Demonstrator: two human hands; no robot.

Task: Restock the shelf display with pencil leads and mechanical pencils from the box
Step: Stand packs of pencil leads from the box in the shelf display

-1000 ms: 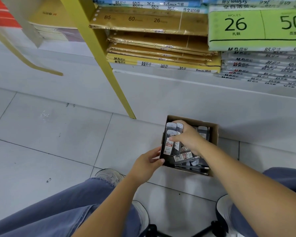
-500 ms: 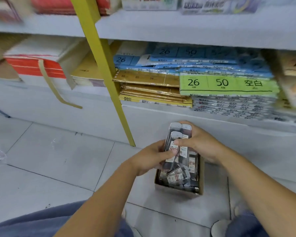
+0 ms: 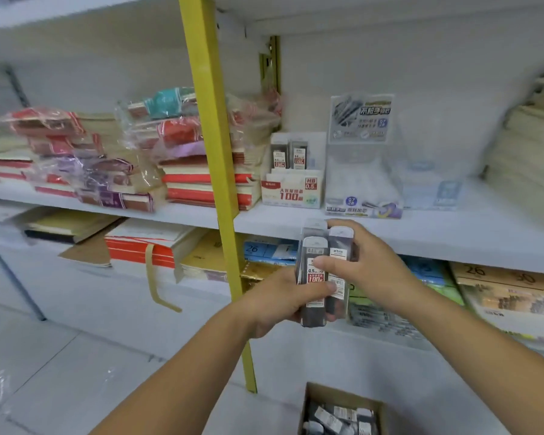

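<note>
My left hand point(image 3: 278, 298) and right hand point(image 3: 372, 273) both clamped the leads point(image 3: 315, 246), perhaps four packs. The display point(image 3: 291, 189) stood just above my grip, the box point(image 3: 343, 393) below. Squaring them first should ease slotting.

Bright, even light – soft shadows, motion blur, wide-angle edge distortion

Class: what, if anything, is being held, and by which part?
A bundle of pencil lead cases: the left hand grips its lower end, the right hand pinches its middle.
</note>
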